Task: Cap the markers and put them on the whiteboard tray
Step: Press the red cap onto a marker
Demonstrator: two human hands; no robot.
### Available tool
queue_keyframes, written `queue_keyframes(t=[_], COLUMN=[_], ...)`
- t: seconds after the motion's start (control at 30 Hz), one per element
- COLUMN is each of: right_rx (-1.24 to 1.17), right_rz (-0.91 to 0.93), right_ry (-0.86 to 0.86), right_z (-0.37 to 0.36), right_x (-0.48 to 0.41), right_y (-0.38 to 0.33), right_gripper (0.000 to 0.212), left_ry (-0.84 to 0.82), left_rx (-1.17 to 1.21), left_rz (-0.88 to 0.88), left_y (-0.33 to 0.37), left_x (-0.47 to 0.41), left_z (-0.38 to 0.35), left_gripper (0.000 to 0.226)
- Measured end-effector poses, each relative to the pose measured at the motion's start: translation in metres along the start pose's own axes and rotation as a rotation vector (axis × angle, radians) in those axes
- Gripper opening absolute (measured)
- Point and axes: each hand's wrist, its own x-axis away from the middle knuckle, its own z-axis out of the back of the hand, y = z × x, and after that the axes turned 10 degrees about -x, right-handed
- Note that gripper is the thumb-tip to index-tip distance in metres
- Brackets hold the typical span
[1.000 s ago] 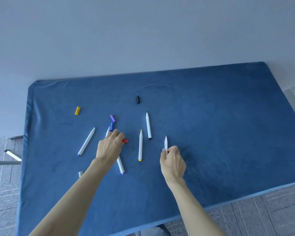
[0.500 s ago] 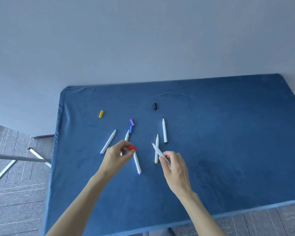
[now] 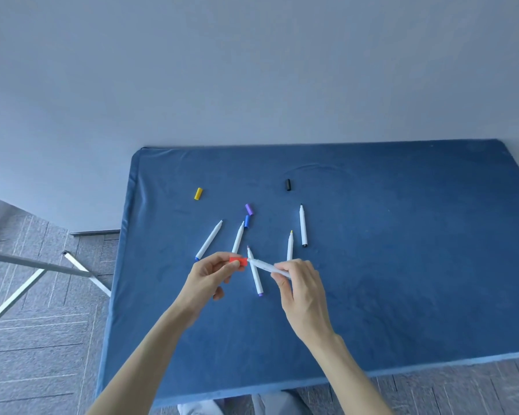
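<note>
The left hand [image 3: 207, 277] pinches the red cap [image 3: 238, 261] between thumb and fingers. The right hand [image 3: 303, 290] grips the white marker [image 3: 265, 266], its tip right at the cap's mouth, both held above the blue table [image 3: 402, 265]. 5 other markers [image 3: 303, 226] lie uncapped on it, with 4 loose caps beyond them: yellow cap [image 3: 198, 193], black cap [image 3: 288, 184], purple cap [image 3: 249, 209], blue cap [image 3: 247, 221].

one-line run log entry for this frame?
phase: capping | left grip: red cap | right grip: marker, tip at cap mouth | on table: yellow cap, black cap, purple cap, blue cap
</note>
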Motion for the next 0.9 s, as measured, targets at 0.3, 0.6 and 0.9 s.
queue_keyframes(t=[0.3,0.6,0.9], right_rx=[0.044,-0.049,-0.288], right_rz=[0.032,0.015,-0.272], right_ry=[0.005,-0.229,-0.275], right_z=[-0.002,0.013,-0.016], right_x=[0.005,-0.002,0.028], right_y=[-0.003,-0.011,-0.018], right_gripper=[0.011,0.002,0.008], left_ry=[0.016,-0.009,0.123], left_rx=[-0.006,-0.198,-0.458], left_rz=[-0.025,-0.13,-0.117], left_y=[0.003,0.001,-0.026], left_x=[0.004,0.01,0.024], left_z=[0.006,0.005,-0.007], left_gripper=[0.014,0.01,0.017])
